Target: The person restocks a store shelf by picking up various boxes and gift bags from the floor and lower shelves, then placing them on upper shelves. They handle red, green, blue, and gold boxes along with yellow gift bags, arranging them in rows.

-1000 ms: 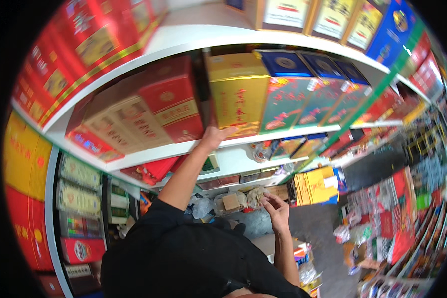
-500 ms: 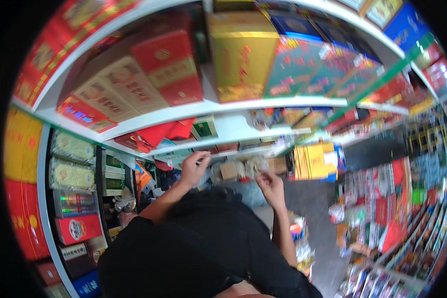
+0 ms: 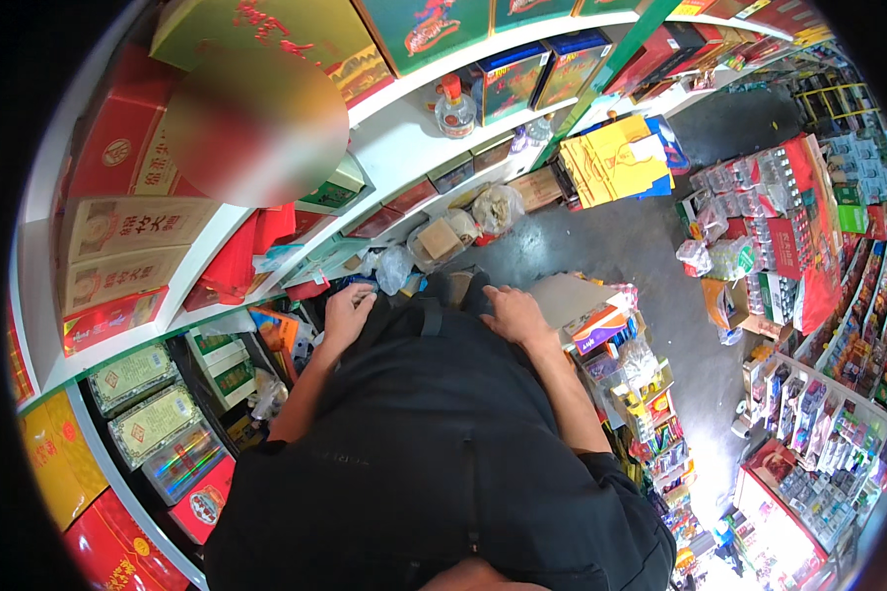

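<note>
A: What fills the view, biggest first?

B: The white shelving along the person's left, loaded with large red and gold boxes and green boxes above. A glass bottle with a red cap stands on one shelf board. Below sits a dark case of smaller green and gold packs.

A: And the hands?

B: Both are low, in front of the black shirt. The left hand rests palm down with its fingers loosely curled, clamped on nothing I can see. The right hand lies flat with the fingers spread apart, also empty. The two are near each other, a strip of the shirt between them.

A: What is closest to them?

B: Just beyond the left hand, clear plastic bags and a bagged brown carton lie on the grey floor at the foot of the shelving. Just beside the right hand is a stack of colourful small boxes.

A: Further off?

B: A yellow and blue bag leans against the shelving, well apart from both hands. On the person's right, wrapped bottle packs crowd the floor.
</note>
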A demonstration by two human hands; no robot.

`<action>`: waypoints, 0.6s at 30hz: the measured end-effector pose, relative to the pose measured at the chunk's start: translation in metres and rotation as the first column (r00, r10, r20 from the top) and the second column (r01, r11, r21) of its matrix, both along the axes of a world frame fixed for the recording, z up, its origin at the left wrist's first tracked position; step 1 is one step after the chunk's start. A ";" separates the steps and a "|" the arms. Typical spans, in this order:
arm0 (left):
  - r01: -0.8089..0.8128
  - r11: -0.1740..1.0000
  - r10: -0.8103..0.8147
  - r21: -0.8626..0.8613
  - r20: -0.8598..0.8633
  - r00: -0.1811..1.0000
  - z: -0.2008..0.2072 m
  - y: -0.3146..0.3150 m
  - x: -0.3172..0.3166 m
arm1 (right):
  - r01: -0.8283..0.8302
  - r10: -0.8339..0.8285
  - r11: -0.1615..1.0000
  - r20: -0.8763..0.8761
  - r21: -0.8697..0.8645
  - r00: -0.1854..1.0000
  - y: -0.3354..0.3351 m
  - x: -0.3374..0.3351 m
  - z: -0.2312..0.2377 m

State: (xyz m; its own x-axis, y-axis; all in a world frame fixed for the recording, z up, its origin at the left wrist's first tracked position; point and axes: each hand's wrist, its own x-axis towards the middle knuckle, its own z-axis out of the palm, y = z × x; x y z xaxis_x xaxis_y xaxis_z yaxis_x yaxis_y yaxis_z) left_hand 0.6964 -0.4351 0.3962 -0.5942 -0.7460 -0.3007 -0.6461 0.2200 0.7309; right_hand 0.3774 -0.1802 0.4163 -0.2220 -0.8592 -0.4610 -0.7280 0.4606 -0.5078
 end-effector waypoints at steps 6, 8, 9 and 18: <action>0.052 0.997 -0.056 0.059 0.077 0.995 -0.027 -0.010 0.008 | 0.047 -0.056 0.995 0.110 0.085 0.992 0.010 0.012 -0.044; 0.107 0.993 -0.113 0.054 0.114 0.987 -0.040 -0.014 0.004 | 0.093 -0.111 0.988 0.151 0.125 0.982 0.011 0.015 -0.065; 0.082 0.991 -0.096 0.104 0.145 0.985 -0.048 -0.013 -0.001 | 0.111 -0.137 0.981 0.163 0.156 0.977 0.009 0.018 -0.077; 0.441 0.892 -0.423 0.103 0.536 0.730 -0.230 -0.049 -0.113 | 0.391 -0.425 0.903 0.239 0.177 0.873 -0.001 0.093 -0.216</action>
